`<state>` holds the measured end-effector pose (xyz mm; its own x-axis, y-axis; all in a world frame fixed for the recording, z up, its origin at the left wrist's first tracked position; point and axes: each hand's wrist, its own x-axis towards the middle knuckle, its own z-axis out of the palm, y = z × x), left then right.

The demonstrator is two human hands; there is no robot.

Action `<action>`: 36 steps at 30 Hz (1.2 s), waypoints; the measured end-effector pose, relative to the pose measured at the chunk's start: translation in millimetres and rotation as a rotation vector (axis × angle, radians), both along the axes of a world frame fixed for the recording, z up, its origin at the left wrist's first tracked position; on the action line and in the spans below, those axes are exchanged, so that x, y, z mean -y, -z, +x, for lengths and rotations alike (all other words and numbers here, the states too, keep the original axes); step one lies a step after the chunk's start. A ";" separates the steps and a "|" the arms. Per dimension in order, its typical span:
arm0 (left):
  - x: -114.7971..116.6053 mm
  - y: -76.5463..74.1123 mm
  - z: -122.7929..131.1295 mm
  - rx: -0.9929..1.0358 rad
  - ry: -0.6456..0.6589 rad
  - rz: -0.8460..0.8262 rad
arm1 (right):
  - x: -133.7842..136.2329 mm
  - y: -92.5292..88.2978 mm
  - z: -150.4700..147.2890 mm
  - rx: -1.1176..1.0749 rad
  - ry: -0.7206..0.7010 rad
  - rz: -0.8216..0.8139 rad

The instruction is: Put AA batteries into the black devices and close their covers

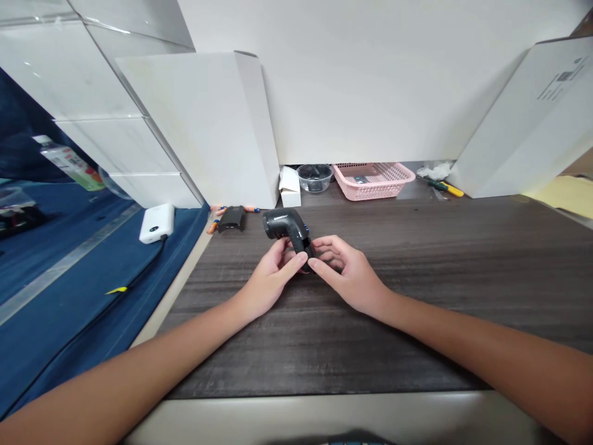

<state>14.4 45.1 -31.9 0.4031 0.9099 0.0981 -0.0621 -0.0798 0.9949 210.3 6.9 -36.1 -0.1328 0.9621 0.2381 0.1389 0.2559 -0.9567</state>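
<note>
A black handheld device (288, 224), bent at an angle with a ridged round end and pale lettering, is held up over the dark table. My left hand (273, 272) grips its lower handle from the left, thumb pressed on the handle. From the right, my right hand (345, 269) closes on the same handle, with its thumb and fingertips at the lower end. A dark hollow shows along the handle's right side, but the fingers partly cover it. Beyond my left hand lie a curved black piece (231, 219) and several small orange cylinders (213, 227) with blue ends.
At the back of the wood-grain table (417, 278) stand a small white box (290, 187), a clear round tub (315, 179) and a pink basket (374, 190). A yellow-handled tool (451, 188) lies to their right. White panels (222, 123) rise behind. A white power bank (157, 223) rests on blue cloth at left.
</note>
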 end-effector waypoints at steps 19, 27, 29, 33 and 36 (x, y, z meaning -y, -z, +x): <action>2.4 -1.8 1.3 0.100 -0.026 -0.159 | 3.3 0.7 6.2 0.414 0.004 0.337; 6.4 -6.0 -2.9 0.062 0.208 -0.220 | -4.5 -5.7 23.1 0.609 -0.021 0.510; 7.3 -8.8 -5.5 0.000 0.327 -0.186 | -5.2 -7.1 27.1 0.627 -0.080 0.552; 4.5 -12.8 -10.5 -0.102 0.481 -0.143 | -5.1 -7.6 29.0 0.590 -0.156 0.562; 1.3 -13.8 -11.9 -0.118 0.519 -0.146 | -4.9 -7.5 28.3 0.580 -0.146 0.509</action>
<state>2.5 43.8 -18.2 0.8028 0.5898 -0.0877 0.0565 0.0712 0.9959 238.6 11.8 -28.6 -0.4873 0.7166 0.4990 0.5120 0.6974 -0.5015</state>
